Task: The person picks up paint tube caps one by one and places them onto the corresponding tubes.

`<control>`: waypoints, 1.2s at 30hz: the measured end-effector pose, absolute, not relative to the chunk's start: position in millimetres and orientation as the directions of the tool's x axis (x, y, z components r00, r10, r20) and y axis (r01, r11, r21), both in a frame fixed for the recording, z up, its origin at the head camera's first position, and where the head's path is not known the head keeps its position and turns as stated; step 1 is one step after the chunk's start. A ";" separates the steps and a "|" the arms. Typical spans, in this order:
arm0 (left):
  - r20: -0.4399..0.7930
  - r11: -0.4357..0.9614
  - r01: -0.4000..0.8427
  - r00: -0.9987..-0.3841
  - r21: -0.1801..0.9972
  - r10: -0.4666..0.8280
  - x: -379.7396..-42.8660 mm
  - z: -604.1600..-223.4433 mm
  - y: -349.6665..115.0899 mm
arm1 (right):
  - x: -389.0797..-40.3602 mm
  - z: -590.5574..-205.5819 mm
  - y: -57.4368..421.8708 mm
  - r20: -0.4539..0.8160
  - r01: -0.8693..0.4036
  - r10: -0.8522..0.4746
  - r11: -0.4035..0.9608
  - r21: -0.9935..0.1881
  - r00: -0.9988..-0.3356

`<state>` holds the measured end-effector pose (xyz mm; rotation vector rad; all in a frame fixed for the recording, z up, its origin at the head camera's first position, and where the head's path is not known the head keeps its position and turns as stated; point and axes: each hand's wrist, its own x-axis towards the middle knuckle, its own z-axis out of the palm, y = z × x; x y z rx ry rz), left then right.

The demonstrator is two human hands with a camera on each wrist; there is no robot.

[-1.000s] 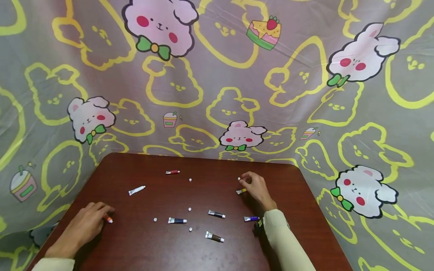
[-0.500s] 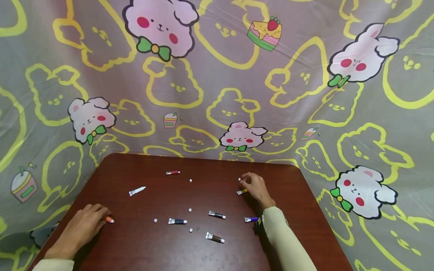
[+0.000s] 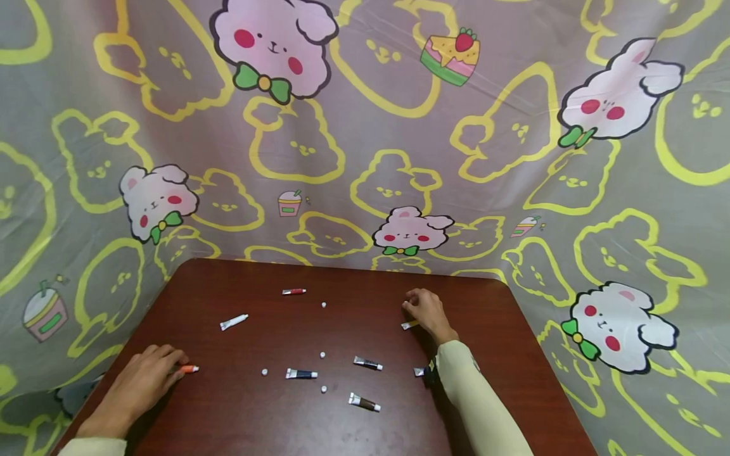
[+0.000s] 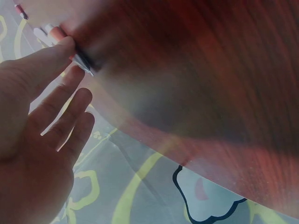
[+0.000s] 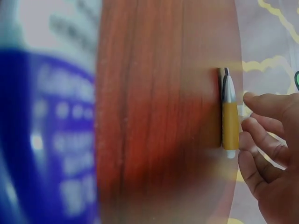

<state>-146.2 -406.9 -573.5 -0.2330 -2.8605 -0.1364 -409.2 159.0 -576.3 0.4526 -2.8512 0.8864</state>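
Observation:
At the table's left, my left hand (image 3: 137,383) pinches an orange paint tube (image 3: 188,369) between thumb and index finger. The same tube (image 4: 58,34) shows at the fingertips in the left wrist view, its crimped end near the tabletop. Toward the right rear, my right hand (image 3: 429,312) holds a small white cap (image 5: 241,110) between thumb and index finger, partly hidden. Close beside its curled other fingers lies a yellow paint tube (image 5: 230,123), its white nozzle bare. In the head view that hand partly covers the yellow tube (image 3: 407,325).
Dark blue (image 3: 301,374), black (image 3: 367,363), brown (image 3: 364,402), white (image 3: 234,322) and red (image 3: 293,292) tubes lie about the table. Several white caps (image 3: 324,389) are scattered between. A purple tube (image 5: 46,140) lies close under the right wrist. Patterned cloth (image 3: 319,152) surrounds the table.
The orange tube has turned from slanting downward to nearly level in my left hand. The white cap at my right fingertips is hidden now in the head view; the right wrist covers more of the purple tube.

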 end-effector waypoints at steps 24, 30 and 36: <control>0.384 0.971 0.234 -0.902 0.053 0.196 -147.2 -584.9 -404.3 | -409.1 -585.5 165.4 0.182 -0.306 -0.248 0.827 -0.471 -0.951; 0.390 0.972 0.233 -0.898 0.033 0.202 -148.4 -580.2 -402.5 | -404.9 -578.2 163.6 0.194 -0.317 -0.254 0.818 -0.480 -0.948; 0.487 0.952 0.307 -0.834 0.015 0.261 -152.3 -574.1 -398.0 | -396.5 -569.6 161.0 0.227 -0.356 -0.278 0.798 -0.487 -0.933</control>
